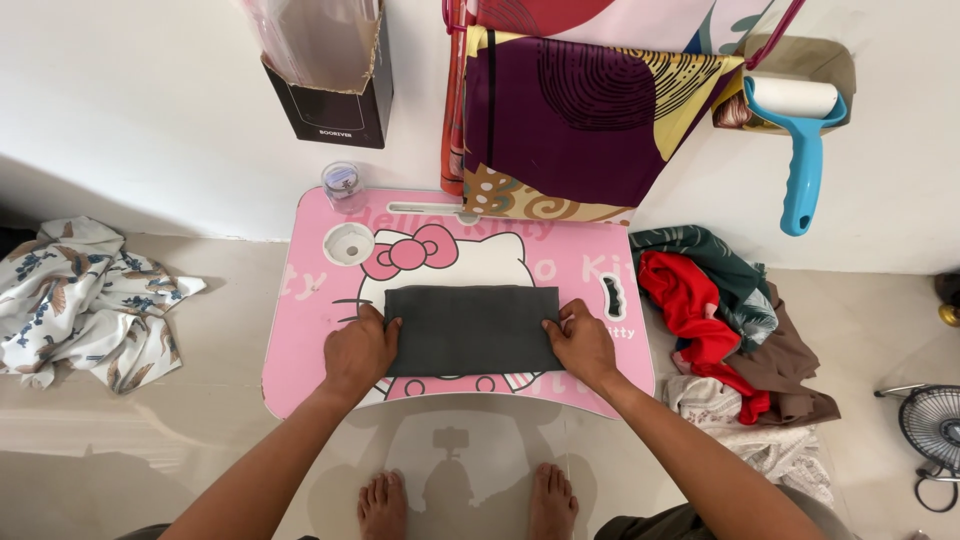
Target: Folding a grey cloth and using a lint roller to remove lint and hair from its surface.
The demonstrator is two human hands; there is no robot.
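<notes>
The left hand point(360, 352) lies flat, fingers loosely spread, on the left short edge of a dark grey folded cloth point(472, 330), pressing it down rather than pinching it; the right hand point(582, 344) does the same at the right short edge, fingertips resting on the fabric with nothing clasped. The cloth sits in the middle of a pink lap table point(300, 340) printed with a white cartoon cat and a bow, laid out as a neat flat rectangle, long side running left to right. It looks soft, thin and light, matte with a slightly napped surface, so it should be limp when lifted and likely to sag or unfold unless taken at both ends or corners, where the hands now rest. The table top looks smooth and hard, probably slick under fabric. A round cup recess point(349, 243) is moulded into its back left corner, and a small clear jar point(342, 182) stands just behind it. To the right lies a heap of crumpled clothes point(722, 320) in red, green and brown; to the left, a white floral garment point(85, 300). A blue-handled lint roller point(800, 140) hangs on the wall.
</notes>
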